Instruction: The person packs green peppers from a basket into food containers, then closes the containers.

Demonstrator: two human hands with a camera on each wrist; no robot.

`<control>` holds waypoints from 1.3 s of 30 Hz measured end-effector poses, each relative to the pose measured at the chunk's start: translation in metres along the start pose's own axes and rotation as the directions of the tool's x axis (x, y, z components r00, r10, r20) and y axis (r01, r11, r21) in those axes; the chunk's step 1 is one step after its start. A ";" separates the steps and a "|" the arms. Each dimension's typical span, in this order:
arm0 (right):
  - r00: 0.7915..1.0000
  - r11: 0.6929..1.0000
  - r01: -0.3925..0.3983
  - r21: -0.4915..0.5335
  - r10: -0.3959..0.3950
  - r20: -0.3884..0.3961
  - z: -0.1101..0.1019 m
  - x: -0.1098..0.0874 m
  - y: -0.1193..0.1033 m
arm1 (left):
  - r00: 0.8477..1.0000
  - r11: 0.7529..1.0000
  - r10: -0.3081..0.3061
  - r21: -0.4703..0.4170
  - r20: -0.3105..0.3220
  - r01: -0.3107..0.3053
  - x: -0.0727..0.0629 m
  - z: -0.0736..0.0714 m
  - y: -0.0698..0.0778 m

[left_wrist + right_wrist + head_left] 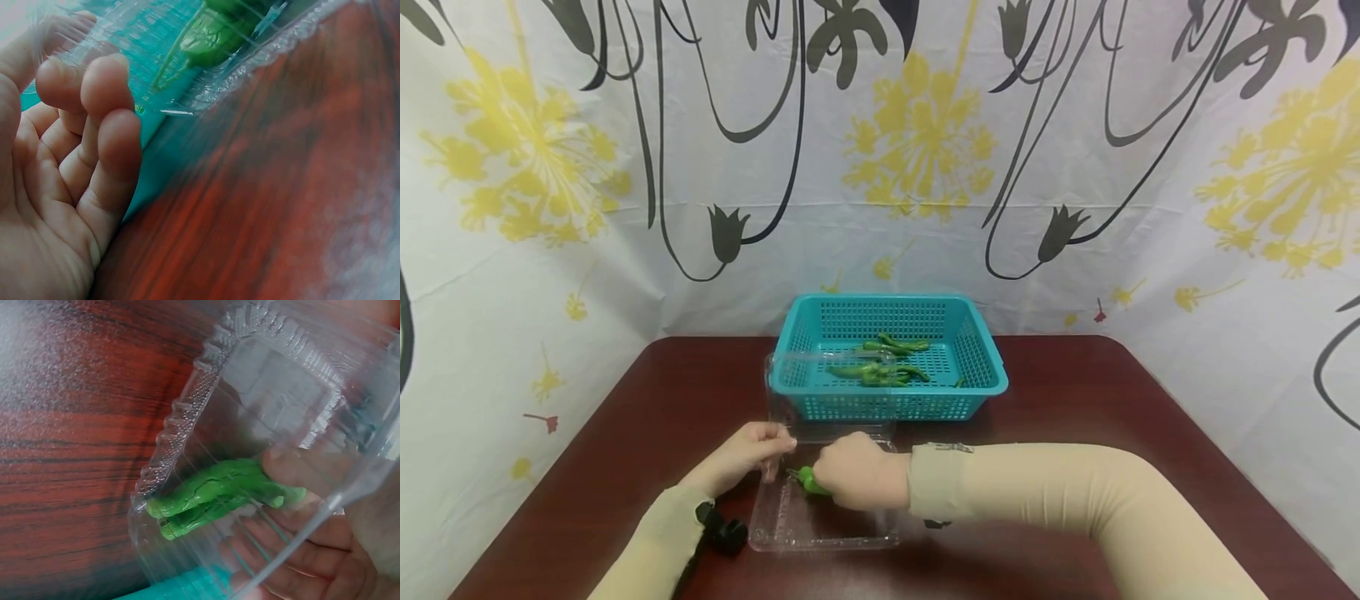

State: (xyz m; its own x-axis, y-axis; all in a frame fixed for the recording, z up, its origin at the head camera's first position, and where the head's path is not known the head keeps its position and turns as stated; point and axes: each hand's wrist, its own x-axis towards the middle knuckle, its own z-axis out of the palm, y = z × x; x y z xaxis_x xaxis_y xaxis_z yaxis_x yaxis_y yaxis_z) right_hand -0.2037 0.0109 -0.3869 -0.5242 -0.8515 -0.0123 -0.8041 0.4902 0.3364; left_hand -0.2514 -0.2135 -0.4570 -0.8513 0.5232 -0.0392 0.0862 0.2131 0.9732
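A: What is the right hand point(859, 471) doing?

B: It grips glossy green, slender peppers point(811, 481) by one end, thumb and fingers closed round them; the right wrist view shows two, lying side by side

A: And where are they?

B: Over the lower half of an open, rectangular clear plastic container point(822, 545) with a ribbed rim. I can't tell whether they touch its floor

A: The left hand point(751, 454)?

B: At the container's left edge, near the fold, fingers bent in and the thin plastic pinched at the tips

A: How does the container stand?

B: Its lower half lies on the dark red, wood-grained bench point(1037, 400); the see-through lid point(831, 429) is raised at the far side, seen in front of part of a rectangular teal plastic basket point(951, 392) with lattice walls

A: Anything in that basket?

B: More green peppers point(898, 343), loosely strewn on its floor, some seen through the lid. Behind it hangs a white cloth point(880, 258) printed with yellow and grey flowers
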 end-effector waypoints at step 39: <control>0.988 0.944 -0.127 0.304 0.148 -0.049 -0.058 -0.059 0.068 | 1.000 1.000 0.020 0.005 0.001 -0.020 -0.001 0.000 -0.001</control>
State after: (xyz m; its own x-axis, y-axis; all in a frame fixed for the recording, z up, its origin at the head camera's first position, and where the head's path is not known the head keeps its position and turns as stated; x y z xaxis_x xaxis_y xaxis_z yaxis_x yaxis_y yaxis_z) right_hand -0.2110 0.0838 -0.3084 -0.6234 -0.7774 0.0841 -0.7780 0.6274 0.0328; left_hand -0.2506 -0.2142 -0.4583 -0.8487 0.5286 -0.0197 0.1060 0.2065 0.9727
